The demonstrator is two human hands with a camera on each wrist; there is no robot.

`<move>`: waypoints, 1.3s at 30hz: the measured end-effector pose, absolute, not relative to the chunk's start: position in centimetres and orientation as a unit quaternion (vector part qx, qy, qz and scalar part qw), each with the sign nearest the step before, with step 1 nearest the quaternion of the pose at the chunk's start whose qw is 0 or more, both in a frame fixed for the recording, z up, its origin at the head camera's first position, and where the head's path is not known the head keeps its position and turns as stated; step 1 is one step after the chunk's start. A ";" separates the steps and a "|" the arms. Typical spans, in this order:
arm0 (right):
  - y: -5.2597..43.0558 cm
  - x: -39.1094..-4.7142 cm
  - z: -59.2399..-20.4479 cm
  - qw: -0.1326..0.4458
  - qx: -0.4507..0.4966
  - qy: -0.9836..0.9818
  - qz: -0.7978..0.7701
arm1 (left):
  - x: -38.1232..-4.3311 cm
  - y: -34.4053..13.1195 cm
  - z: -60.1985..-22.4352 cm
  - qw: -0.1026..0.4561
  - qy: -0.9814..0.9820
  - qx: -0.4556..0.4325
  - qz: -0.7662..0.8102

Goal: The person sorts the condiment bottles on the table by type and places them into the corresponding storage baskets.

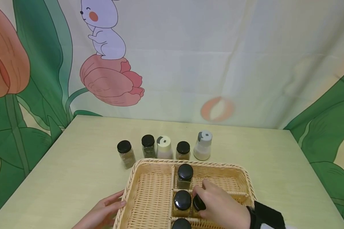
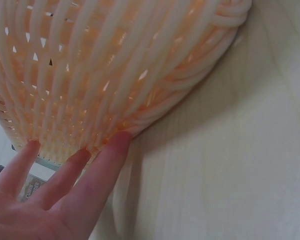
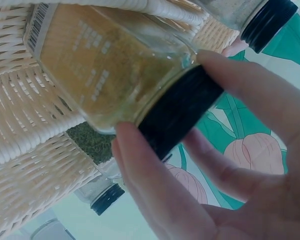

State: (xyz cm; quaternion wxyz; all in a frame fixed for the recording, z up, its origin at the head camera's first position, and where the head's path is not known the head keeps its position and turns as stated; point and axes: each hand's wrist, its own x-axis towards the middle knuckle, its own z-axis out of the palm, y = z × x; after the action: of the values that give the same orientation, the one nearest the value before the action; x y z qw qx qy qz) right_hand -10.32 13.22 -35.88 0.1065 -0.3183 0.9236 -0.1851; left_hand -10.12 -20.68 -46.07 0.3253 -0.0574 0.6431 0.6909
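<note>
A wicker basket (image 1: 152,190) with dividers stands at the table's front. My right hand (image 1: 220,203) pinches a spice jar (image 3: 110,65) of yellowish powder around its black lid (image 1: 199,203), within the basket's middle right compartment. Directly left of it is another black-lidded jar (image 1: 182,201). A jar of green flakes (image 1: 184,176) stands in the compartment behind, and one more black lid (image 1: 182,224) shows in front. With extended fingers, my left hand (image 1: 104,210) touches the outer left wall of the basket; in the left wrist view its fingertips (image 2: 121,140) lie against the weave.
Behind the basket is a loose row: a brown spice jar (image 1: 126,155), a green herb jar (image 1: 148,146), a cream-capped shaker (image 1: 164,147), a black-lidded jar (image 1: 183,150) and a grey-white-capped shaker (image 1: 203,145). A printed curtain (image 1: 172,63) hangs beyond the table (image 1: 281,178).
</note>
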 end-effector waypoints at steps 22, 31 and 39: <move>13.2 -12.2 -33.6 0.084 -0.284 0.935 -0.193 | -10.3 -20.6 -46.1 0.324 0.644 -0.066 0.690; 13.3 -15.7 -32.8 0.049 -0.300 0.936 -0.179 | -10.2 -20.6 -46.1 0.322 0.649 -0.072 0.685; 12.9 -19.0 -33.3 0.101 -0.274 0.937 -0.190 | -10.2 -20.6 -46.1 0.321 0.654 -0.076 0.681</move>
State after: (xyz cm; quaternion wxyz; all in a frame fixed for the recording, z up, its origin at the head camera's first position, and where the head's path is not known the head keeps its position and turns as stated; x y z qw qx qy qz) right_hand -18.99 12.87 -33.32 0.1005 -0.2737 0.9375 -0.1901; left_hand -10.19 -20.57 -46.13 0.3205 -0.0757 0.6541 0.6810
